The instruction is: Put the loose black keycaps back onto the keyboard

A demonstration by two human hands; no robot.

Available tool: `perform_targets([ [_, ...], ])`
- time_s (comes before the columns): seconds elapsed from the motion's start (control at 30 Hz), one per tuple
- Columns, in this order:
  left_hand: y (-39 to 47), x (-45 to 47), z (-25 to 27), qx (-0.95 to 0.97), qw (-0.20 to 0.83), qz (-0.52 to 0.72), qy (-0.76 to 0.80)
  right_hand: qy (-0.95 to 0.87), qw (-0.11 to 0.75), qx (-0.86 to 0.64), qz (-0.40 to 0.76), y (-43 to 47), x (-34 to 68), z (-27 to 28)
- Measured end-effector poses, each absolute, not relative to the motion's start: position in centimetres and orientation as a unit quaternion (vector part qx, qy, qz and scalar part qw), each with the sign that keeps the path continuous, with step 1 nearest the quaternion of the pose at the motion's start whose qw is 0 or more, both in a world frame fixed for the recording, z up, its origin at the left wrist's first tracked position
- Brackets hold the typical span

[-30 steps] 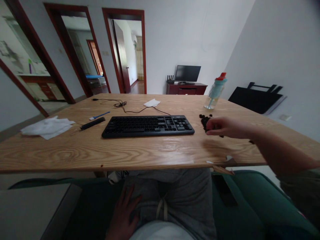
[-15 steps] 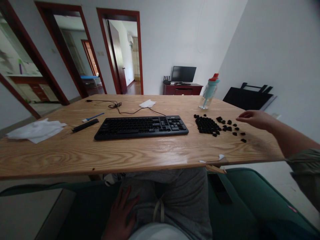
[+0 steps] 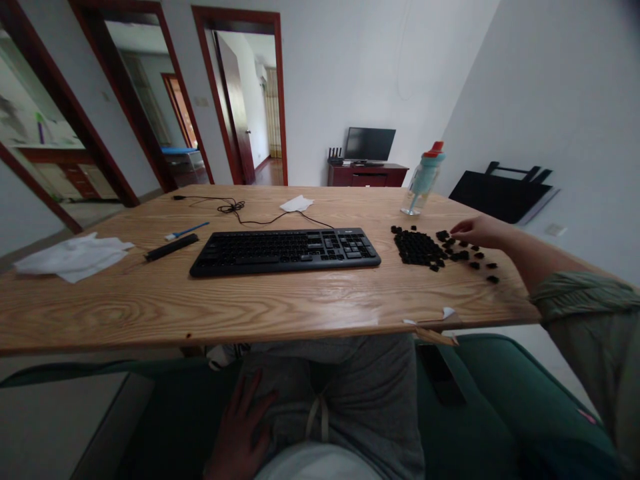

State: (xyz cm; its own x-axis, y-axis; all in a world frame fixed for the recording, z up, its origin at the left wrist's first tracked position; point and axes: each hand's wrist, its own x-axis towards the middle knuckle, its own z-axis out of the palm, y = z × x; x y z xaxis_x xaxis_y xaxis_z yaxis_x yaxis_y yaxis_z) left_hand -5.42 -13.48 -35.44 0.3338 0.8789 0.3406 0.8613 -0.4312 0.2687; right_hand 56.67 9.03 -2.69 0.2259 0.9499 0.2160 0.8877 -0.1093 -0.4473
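Observation:
Over the loose black keycaps (image 3: 463, 255) at the right of the table hovers my right hand (image 3: 477, 231), its fingers drawn together and pointing left. Whether a keycap is between the fingertips is too small to make out. Left of them, more keycaps (image 3: 417, 248) lie packed in a tight block. A black keyboard (image 3: 280, 252), many of its keys off, stands in the middle of the table. My left hand (image 3: 245, 423) rests on my thigh, fingers spread, holding nothing.
A water bottle (image 3: 423, 180) stands behind the keycaps. The keyboard's cable (image 3: 233, 207) runs to the back left. At left lie a blue brush (image 3: 187, 231), a dark bar (image 3: 171, 247) and white tissues (image 3: 75, 257). The front table edge is splintered (image 3: 435, 335).
My right hand has moved left, from beside the scattered keycaps to just above them near the packed block. My left hand stays on my thigh. The view has shifted slightly.

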Motion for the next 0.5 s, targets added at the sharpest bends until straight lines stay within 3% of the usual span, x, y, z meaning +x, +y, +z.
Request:
perform_targets([
  [0.13,-13.4,-5.3,-35.5,0.825,0.006,0.221,0.521,-0.577,0.119,-0.804,0.075,8.9,54.8,-2.5],
  [0.3,-13.4,-5.2,-35.1,0.825,0.001,0.222,0.520,-0.552,0.124,-0.820,0.092,8.7,53.6,-1.8],
  [0.4,-13.6,-5.2,-35.1,0.818,0.004,0.219,0.532,-0.536,0.252,-0.797,0.115,8.0,52.0,-0.7],
  [0.5,-13.6,-5.1,-35.0,0.815,0.019,0.213,0.539,-0.540,0.436,-0.676,0.249,6.5,47.3,0.1],
])
